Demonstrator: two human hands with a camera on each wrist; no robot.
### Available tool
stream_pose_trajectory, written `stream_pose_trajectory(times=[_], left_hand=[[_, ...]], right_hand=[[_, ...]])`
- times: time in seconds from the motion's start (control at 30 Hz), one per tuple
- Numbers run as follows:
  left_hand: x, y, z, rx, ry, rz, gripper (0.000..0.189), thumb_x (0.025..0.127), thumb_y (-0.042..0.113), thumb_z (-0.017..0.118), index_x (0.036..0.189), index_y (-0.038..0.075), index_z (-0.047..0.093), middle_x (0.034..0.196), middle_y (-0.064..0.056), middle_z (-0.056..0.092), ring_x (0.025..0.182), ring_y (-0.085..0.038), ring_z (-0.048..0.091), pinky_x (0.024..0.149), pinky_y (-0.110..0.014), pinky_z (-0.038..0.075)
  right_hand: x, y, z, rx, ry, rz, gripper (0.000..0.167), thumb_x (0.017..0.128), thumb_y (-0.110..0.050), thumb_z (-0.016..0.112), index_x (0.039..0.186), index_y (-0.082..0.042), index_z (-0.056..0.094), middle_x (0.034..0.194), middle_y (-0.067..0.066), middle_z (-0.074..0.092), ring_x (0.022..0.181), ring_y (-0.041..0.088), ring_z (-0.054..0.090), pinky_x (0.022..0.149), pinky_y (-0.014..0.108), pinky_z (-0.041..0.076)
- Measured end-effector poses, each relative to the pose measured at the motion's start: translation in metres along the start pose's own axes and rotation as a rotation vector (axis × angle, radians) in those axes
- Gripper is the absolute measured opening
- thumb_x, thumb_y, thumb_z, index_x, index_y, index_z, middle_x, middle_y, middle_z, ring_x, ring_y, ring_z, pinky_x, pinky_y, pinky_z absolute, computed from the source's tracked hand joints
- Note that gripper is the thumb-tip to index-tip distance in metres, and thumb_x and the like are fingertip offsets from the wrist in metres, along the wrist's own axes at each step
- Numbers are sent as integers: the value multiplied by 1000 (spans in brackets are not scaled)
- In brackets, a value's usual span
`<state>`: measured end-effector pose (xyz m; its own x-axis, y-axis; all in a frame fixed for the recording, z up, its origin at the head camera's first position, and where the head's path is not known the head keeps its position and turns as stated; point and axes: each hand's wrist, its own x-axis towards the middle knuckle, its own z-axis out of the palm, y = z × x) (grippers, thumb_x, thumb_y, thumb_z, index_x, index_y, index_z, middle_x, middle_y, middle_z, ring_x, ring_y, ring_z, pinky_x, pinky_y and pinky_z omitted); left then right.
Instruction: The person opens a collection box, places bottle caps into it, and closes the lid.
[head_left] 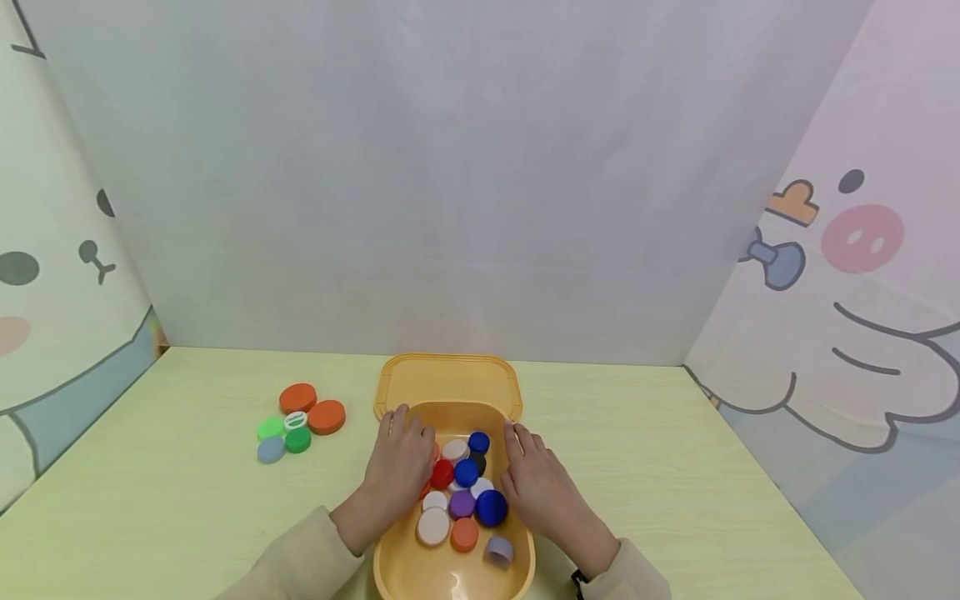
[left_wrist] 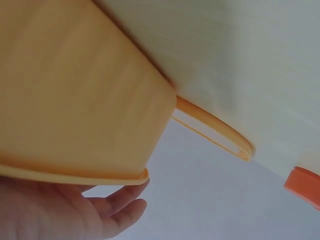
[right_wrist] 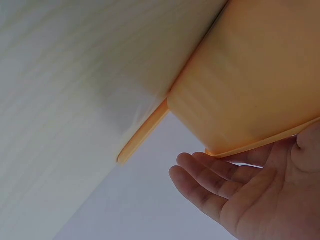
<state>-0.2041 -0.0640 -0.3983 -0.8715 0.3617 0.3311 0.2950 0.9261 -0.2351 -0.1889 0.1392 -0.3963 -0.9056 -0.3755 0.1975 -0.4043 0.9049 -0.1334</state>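
Note:
A yellow-orange plastic box point(head_left: 401, 571) stands open in front of me, with bottle caps in red, white, blue, black and orange in it. A purple cap point(head_left: 462, 505) lies mid-pile, and a pale lilac cap point(head_left: 498, 551) is tipped on its side near the right wall. My left hand point(head_left: 401, 462) lies over the left rim, its fingers loosely bent and its thumb hidden from above. Across from it, my right hand point(head_left: 543, 492) rests at the right rim with fingers relaxed. In the right wrist view, the fingers point(right_wrist: 215, 182) reach past the rim's corner.
Behind the box, its flat lid point(head_left: 447, 379) lies on the pale wooden table point(head_left: 622, 450). To the left sits a loose group of caps: two large orange-red caps point(head_left: 326, 417), two greens point(head_left: 297, 439), a white one and a light blue cap point(head_left: 271, 450). A grey curtain closes off the back.

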Motion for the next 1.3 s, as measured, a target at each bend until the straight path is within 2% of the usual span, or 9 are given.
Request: stream_pose_trajectory(times=[0.27, 0.53, 0.77, 1.0, 1.2, 1.3], left_hand=[[0, 1, 0, -20, 12, -6, 37, 71, 34, 75, 94, 6, 66, 97, -12, 61, 112, -35, 47, 97, -47, 38], [-2, -1, -4, -54, -21, -17, 37, 75, 36, 71, 96, 6, 64, 96, -12, 60, 109, -33, 48, 97, -48, 39], [-2, -7, -10, -117, 77, -27, 27, 76, 29, 69, 90, 6, 64, 89, -10, 61, 103, -32, 51, 94, -46, 40], [-2, -22, -22, -206, 65, -87, 29, 78, 28, 69, 95, 6, 63, 96, -12, 60, 105, -33, 50, 95, -48, 40], [-7, -42, -26, -171, 126, -114, 30, 78, 26, 70, 97, 4, 62, 96, -12, 60, 101, -33, 52, 90, -47, 44], [-10, -53, -23, -166, 126, -135, 31, 79, 25, 68, 99, 3, 62, 97, -13, 60, 100, -34, 52, 89, -47, 43]], right_hand=[[0, 0, 1, -5, -1, -2, 54, 90, -19, 45, 137, 4, 34, 135, 21, 42, 123, 33, 42, 95, 49, 41], [0, 1, 1, -3, -5, -4, 54, 90, -20, 45, 138, 4, 34, 136, 21, 41, 124, 33, 41, 95, 49, 41], [1, 1, 1, -7, 4, 0, 54, 90, -20, 45, 138, 4, 34, 136, 20, 42, 124, 33, 42, 96, 48, 41], [1, 0, 1, -5, -1, 0, 54, 90, -20, 45, 137, 4, 34, 136, 21, 42, 124, 33, 42, 96, 49, 41], [1, 1, 2, -4, -9, 5, 55, 90, -20, 45, 138, 4, 33, 137, 20, 41, 124, 33, 41, 97, 48, 40], [1, 1, 2, -3, -5, 5, 55, 90, -21, 45, 138, 3, 33, 136, 20, 42, 124, 33, 42, 97, 48, 41]])
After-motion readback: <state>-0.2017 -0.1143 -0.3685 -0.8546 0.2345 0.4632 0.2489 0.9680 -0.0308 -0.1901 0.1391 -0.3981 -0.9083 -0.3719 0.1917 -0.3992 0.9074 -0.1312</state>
